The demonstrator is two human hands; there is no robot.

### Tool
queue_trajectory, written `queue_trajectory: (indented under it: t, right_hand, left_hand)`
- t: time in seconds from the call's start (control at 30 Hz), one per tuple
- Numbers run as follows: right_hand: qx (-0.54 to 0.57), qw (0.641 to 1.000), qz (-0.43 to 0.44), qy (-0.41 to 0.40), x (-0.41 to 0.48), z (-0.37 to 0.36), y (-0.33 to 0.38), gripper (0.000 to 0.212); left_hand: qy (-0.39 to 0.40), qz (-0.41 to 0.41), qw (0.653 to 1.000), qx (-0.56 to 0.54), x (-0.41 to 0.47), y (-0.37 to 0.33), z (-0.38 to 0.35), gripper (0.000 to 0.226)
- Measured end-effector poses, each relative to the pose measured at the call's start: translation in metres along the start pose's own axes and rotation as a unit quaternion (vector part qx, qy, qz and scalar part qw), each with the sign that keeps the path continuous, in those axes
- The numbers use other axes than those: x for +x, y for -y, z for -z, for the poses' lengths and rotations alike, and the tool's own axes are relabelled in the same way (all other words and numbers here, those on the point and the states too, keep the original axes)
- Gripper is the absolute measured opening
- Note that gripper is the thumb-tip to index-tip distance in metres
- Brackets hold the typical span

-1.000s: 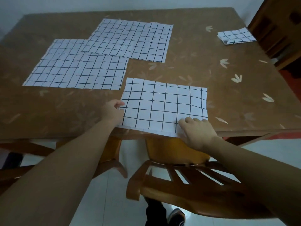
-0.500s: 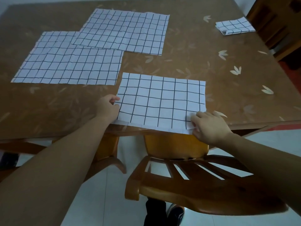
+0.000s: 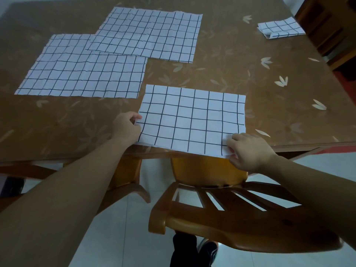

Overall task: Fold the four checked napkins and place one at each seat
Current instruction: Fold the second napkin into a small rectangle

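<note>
Our right hand has slid rightward to pinch the half-folded napkin's lower-right corner; our left hand still pinches its left edge, grip closed on cloth.

A single head-worn camera looks forward and steeply down from above the near edge of the surface. It sits close over a chair at the near side, its wide angle taking in the far right corner and the floor below.
</note>
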State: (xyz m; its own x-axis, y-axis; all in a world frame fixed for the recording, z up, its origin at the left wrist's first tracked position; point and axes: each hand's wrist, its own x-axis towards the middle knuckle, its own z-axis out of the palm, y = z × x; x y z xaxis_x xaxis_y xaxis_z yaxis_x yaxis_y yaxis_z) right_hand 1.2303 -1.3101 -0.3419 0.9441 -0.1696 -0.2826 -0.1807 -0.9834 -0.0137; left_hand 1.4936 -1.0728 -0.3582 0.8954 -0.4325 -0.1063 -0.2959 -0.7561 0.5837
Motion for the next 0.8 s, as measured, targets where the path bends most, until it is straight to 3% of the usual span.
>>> queue_trajectory:
  t: [0.07, 0.17, 0.23, 0.33, 0.43, 0.57, 0.67, 0.73, 0.8]
  right_hand:
    - [-0.011, 1.000, 0.011, -0.024, -0.001, -0.002, 0.002, 0.025]
    - [-0.031, 0.999, 0.018, -0.030, -0.002, -0.006, 0.005, 0.057]
    - [-0.048, 0.998, 0.028, -0.028, 0.001, -0.008, 0.008, 0.062]
    - [-0.056, 0.995, 0.061, -0.061, 0.006, -0.009, 0.009, 0.050]
    - [-0.029, 0.992, 0.082, -0.096, 0.007, -0.008, 0.006, 0.035]
    - [0.029, 0.992, 0.026, -0.121, 0.012, 0.008, 0.003, 0.010]
    - [0.068, 0.987, -0.016, -0.145, 0.018, 0.022, 0.003, 0.011]
    - [0.093, 0.981, -0.033, -0.166, 0.023, 0.030, 0.004, 0.013]
    - [0.126, 0.973, -0.053, -0.188, 0.027, 0.039, 0.005, 0.013]
  left_hand:
    - [0.001, -0.017, 1.000, 0.016, 0.000, 0.001, 0.000, 0.034]
    - [0.004, -0.029, 0.999, 0.041, -0.001, 0.000, 0.000, 0.033]
    - [-0.001, -0.027, 0.998, 0.061, -0.003, -0.001, -0.001, 0.031]
    - [-0.020, -0.066, 0.986, 0.152, -0.008, -0.006, -0.003, 0.031]
    - [-0.010, -0.194, 0.968, 0.158, -0.018, -0.020, -0.010, 0.029]
    - [0.122, -0.299, 0.939, 0.118, -0.035, -0.049, -0.027, 0.066]
    - [0.170, -0.331, 0.914, 0.161, -0.042, -0.073, -0.040, 0.084]
    - [0.169, -0.343, 0.907, 0.174, -0.044, -0.085, -0.047, 0.081]
    - [0.149, -0.363, 0.897, 0.205, -0.043, -0.091, -0.051, 0.064]
